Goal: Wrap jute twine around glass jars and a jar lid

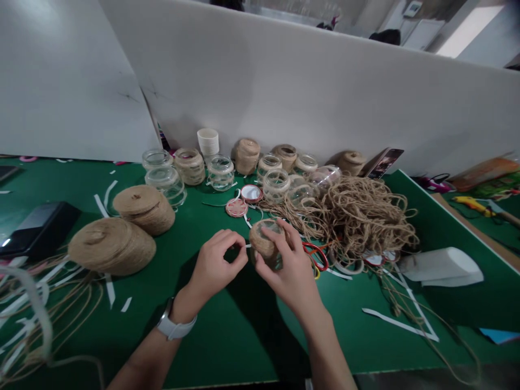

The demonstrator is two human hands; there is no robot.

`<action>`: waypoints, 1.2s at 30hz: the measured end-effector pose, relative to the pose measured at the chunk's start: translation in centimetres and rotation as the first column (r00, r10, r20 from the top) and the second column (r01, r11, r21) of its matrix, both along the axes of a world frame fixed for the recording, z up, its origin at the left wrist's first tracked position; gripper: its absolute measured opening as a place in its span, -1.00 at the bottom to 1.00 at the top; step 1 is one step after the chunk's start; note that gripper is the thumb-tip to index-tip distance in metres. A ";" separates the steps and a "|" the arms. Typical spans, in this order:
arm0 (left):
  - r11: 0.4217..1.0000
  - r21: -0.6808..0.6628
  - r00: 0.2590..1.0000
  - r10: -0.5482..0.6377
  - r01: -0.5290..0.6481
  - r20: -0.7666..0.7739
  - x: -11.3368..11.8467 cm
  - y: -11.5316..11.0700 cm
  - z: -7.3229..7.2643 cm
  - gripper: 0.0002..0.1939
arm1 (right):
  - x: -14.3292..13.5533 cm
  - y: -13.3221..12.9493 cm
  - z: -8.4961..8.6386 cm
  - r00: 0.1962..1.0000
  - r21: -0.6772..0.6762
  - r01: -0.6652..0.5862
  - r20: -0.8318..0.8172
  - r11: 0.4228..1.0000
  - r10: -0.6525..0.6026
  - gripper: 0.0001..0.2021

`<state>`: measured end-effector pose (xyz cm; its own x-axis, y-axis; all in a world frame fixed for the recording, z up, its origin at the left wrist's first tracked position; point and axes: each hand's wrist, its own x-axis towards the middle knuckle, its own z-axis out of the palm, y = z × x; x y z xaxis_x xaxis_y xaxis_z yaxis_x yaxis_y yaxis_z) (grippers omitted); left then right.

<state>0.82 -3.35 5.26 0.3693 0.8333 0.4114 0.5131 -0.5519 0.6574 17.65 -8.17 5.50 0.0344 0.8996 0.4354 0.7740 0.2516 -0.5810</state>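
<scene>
My right hand (pixel 296 268) grips a small glass jar (pixel 260 238) wound with jute twine, fingers over its top and thumb at its side. Just left of it, my left hand (pixel 219 261) pinches the end of a narrow white strip (pixel 248 246) between thumb and forefinger; the strip reaches to the jar. Behind the jar lie a red patterned lid (pixel 236 207) and another lid (pixel 252 193), white inside. Red-handled scissors (pixel 319 255) rest right of my right hand, partly hidden.
Glass jars (pixel 276 186), some twine-wrapped, stand along the white partition (pixel 304 97). A heap of loose twine (pixel 365 216) lies at right, near a white roll (pixel 442 268). Two twine balls (pixel 111 246) sit at left, beside a black device (pixel 38 230) and white strips.
</scene>
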 end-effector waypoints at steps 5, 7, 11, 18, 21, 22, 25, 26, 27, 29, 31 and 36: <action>1.000 -0.008 0.999 0.029 -0.029 -0.018 -0.2 0.2 -0.5 -0.90 | 0.5 0.0 0.1 0.997 -0.047 -0.014 -0.080 0.999 0.010 -0.62; 0.999 -0.008 0.999 0.043 -0.043 -0.025 -0.3 0.3 -0.7 -0.90 | 0.8 0.0 0.1 0.994 -0.062 -0.021 -0.105 0.998 0.014 -0.62; 0.997 0.000 0.996 0.080 -0.080 -0.027 -0.7 0.6 -0.8 -0.89 | 1.6 -0.1 0.0 0.990 -0.086 -0.041 -0.138 0.995 0.029 -0.62; 0.989 -0.141 0.998 0.040 -0.033 0.052 -0.3 0.3 -1.2 -0.91 | 3.7 0.2 -0.6 0.958 -0.096 -0.140 -0.263 0.985 0.111 -0.65; 0.980 -0.185 0.995 -0.058 0.072 0.079 0.8 -0.2 -1.8 -0.81 | 3.9 0.8 -0.4 0.945 -0.100 -0.190 -0.289 0.977 0.154 -0.65; 0.981 -0.173 0.995 -0.071 0.083 0.075 1.1 -0.3 -2.0 -0.82 | 4.0 1.0 -0.3 0.941 -0.103 -0.210 -0.292 0.972 0.172 -0.65; 0.988 -0.141 0.996 -0.049 0.059 0.072 1.4 -0.3 -2.4 -0.82 | 4.5 2.1 0.0 0.923 -0.131 -0.280 -0.309 0.951 0.229 -0.64; 0.988 -0.149 0.996 -0.039 0.051 0.078 1.3 -0.1 -2.5 -0.81 | 4.8 2.5 0.0 0.909 -0.143 -0.311 -0.333 0.940 0.250 -0.64; 0.985 -0.166 0.996 -0.029 0.043 0.086 1.0 0.1 -2.6 -0.80 | 5.1 2.9 -0.1 0.888 -0.153 -0.348 -0.371 0.925 0.273 -0.64; 0.977 -0.208 0.995 -0.020 0.039 0.095 0.1 0.7 -2.7 -0.78 | 6.0 3.7 -0.5 0.815 -0.154 -0.434 -0.486 0.887 0.315 -0.66; 0.972 -0.234 0.998 0.015 0.001 0.067 -1.0 1.5 -3.1 -0.76 | 6.8 4.5 -1.1 0.728 -0.148 -0.509 -0.599 0.848 0.333 -0.67; 0.959 -0.244 0.987 0.156 -0.143 0.033 -2.5 3.8 -5.2 -0.54 | 7.3 5.5 -2.4 0.660 -0.140 -0.525 -0.690 0.840 0.298 -0.50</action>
